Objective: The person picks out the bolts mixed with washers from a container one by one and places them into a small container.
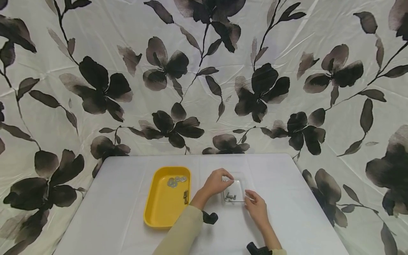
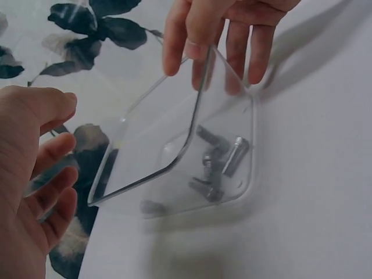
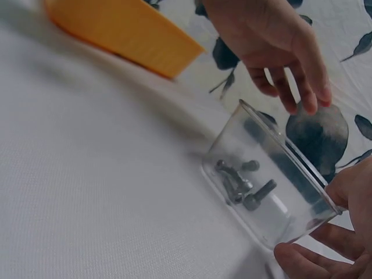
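Note:
A clear square plastic box stands on the white table, and several metal bolts lie loose on its bottom. My right hand holds the box by its near right corner. In the left wrist view, the thumb of that hand comes over the rim and its other fingers spread along the outer wall. My left hand hovers by the opposite side of the rim, its fingers loosely bent. Both wrist views show nothing between the fingers of the left hand.
Left of the box is a yellow tray. Inside it are several flat round metal discs near the back and a small row of bolts by the right wall. A white backdrop with dark flowers hangs behind the table.

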The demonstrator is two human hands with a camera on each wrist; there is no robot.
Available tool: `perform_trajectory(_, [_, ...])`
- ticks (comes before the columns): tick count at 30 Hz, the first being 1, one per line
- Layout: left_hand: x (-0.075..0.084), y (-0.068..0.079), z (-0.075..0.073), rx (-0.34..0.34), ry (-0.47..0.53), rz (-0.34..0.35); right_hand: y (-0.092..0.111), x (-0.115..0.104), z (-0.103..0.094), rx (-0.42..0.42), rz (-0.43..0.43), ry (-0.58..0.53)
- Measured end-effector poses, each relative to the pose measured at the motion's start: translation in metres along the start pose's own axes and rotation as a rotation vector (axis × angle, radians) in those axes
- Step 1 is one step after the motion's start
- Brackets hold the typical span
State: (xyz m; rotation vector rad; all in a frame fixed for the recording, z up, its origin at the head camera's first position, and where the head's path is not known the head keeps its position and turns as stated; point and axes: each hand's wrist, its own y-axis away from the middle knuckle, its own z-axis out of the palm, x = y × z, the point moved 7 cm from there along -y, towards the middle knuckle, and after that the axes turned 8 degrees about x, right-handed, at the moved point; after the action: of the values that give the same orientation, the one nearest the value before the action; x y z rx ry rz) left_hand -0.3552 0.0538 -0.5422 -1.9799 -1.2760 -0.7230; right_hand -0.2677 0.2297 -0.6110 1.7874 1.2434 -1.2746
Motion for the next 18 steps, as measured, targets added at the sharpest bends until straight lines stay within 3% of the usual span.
perform_trajectory(10, [-0.007,0.004,-0.027,-0.064,0.021,0.004,-0.002,-0.004,0.001,-0.002,-0.007,0.018])
perform_trajectory(18, [-0.020,0.022,-0.055,-0.060,0.034,-0.007,0.001,-0.003,0.002,-0.005,-0.006,0.013])
